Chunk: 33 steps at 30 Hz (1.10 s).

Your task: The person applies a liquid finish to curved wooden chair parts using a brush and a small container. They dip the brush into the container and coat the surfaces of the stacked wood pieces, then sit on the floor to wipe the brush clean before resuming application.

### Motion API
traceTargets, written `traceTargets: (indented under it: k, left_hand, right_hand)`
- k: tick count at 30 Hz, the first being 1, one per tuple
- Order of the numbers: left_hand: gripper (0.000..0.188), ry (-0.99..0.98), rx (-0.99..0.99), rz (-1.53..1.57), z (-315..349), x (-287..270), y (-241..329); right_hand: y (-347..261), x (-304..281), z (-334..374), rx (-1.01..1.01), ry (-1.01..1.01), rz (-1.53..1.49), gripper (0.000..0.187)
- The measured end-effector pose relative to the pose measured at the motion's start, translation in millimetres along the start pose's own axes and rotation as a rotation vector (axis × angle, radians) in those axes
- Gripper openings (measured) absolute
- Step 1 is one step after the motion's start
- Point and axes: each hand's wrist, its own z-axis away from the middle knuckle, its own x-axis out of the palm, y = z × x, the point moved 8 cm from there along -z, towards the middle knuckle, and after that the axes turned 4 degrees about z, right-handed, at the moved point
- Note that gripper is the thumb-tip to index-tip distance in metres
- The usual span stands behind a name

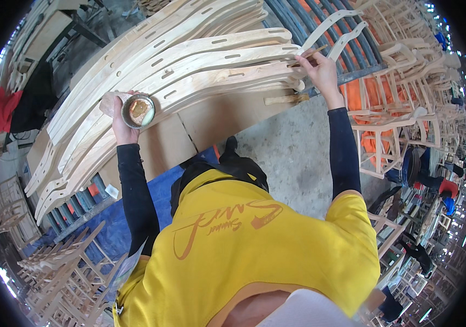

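Note:
My left hand (124, 127) is closed around a small round metal bowl (138, 111), which holds a tan paste and something pale. A pinkish-brown piece (109, 102), whose kind I cannot make out, shows beside the bowl at the same hand. Pinched in the fingers of my right hand (320, 72) is a thin wooden stick (316, 51), near the right ends of the curved wooden chair parts (211, 56). These pale parts lie side by side, several with narrow slots cut in them.
A brown board (211, 117) lies under the parts, with a short wooden strip (286, 100) at its right edge. Blue metal bars (347, 38) carry two more curved pieces. Chair frames (394, 128) crowd the right, others (72, 272) the lower left. People work at the far right.

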Motion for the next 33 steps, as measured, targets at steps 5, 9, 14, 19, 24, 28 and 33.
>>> traceTargets:
  k: [5, 9, 14, 19, 24, 28, 33]
  left_hand:
    - [0.056, 0.016, 0.003, -0.019, -3.6, -3.8, 0.1]
    - [0.058, 0.033, 0.002, -0.038, -1.3, -2.0, 0.1]
    - [0.056, 0.110, 0.017, -0.056, 3.9, 2.5, 8.0]
    - [0.057, -0.059, 0.211, -0.180, 19.6, 102.5, 39.8]
    - [0.059, -0.294, 0.393, -0.321, 58.0, 218.2, 60.6]
    - [0.056, -0.303, 0.523, -0.413, 73.5, 247.9, 74.7]
    - [0.050, -0.185, 0.576, -0.317, 88.7, 262.7, 92.6]
  right_hand:
    - [23.6, -4.4, -5.0, 0.056, 0.011, -0.027, 0.026]
    - [31.4, -14.6, -4.7, 0.019, 0.024, 0.073, 0.020]
    - [3.8, -42.8, -3.0, -0.142, 0.111, 0.212, 0.019]
    - [-106.4, -48.0, 26.9, 0.112, 0.107, -0.636, 0.016]
    - [-232.5, -10.1, 58.3, -0.127, 0.073, -1.011, 0.009]
    - [-264.3, -9.1, 59.3, -0.398, 0.263, -0.690, 0.011]
    - [-262.1, 2.1, 67.2, -0.322, 0.119, -0.735, 0.011]
